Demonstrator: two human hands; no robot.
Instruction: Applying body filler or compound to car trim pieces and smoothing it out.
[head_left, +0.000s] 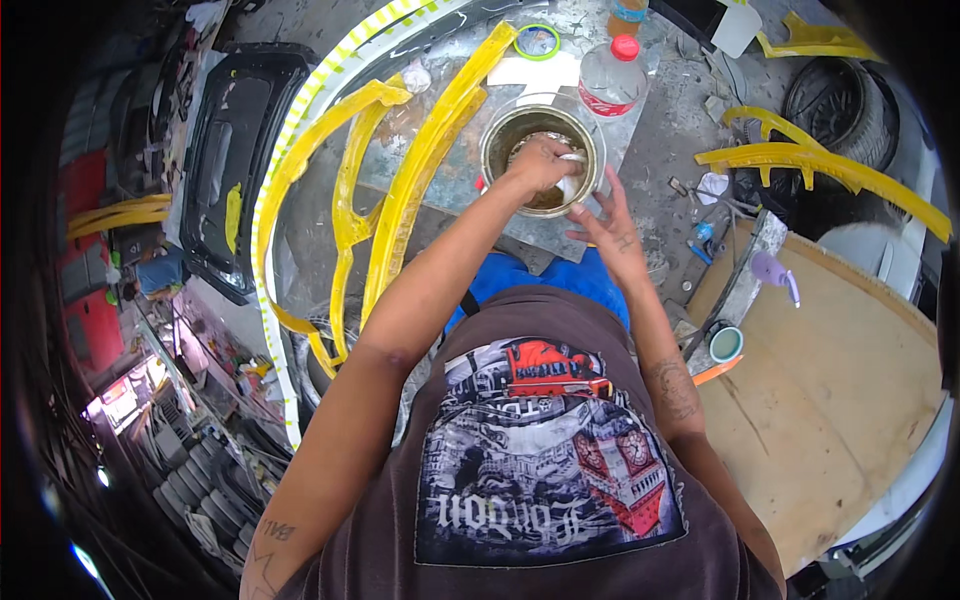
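A round metal can (489, 161) with a thin wire handle stands at the near edge of a stained metal-topped table (450, 176). My left hand (541, 163) reaches down into its mouth and pinches a white object (571, 180); whether this is a rag or a plastic piece is unclear. Loose material shows around my fingers inside, and the rest of the can's contents is hidden by the hand. Fingers spread, my right hand (611, 232) is beside the can's near right rim, holding nothing; light contact with the rim cannot be ruled out.
Long yellow moulded strips (427, 157) lie left of the can, inside a curved white edge (264, 262). Behind it are a clear bottle with a red cap (611, 79), white paper (525, 71) and a green ring (537, 43). Rightward are a tyre (862, 112), a brown board (825, 390) and a cup (726, 343).
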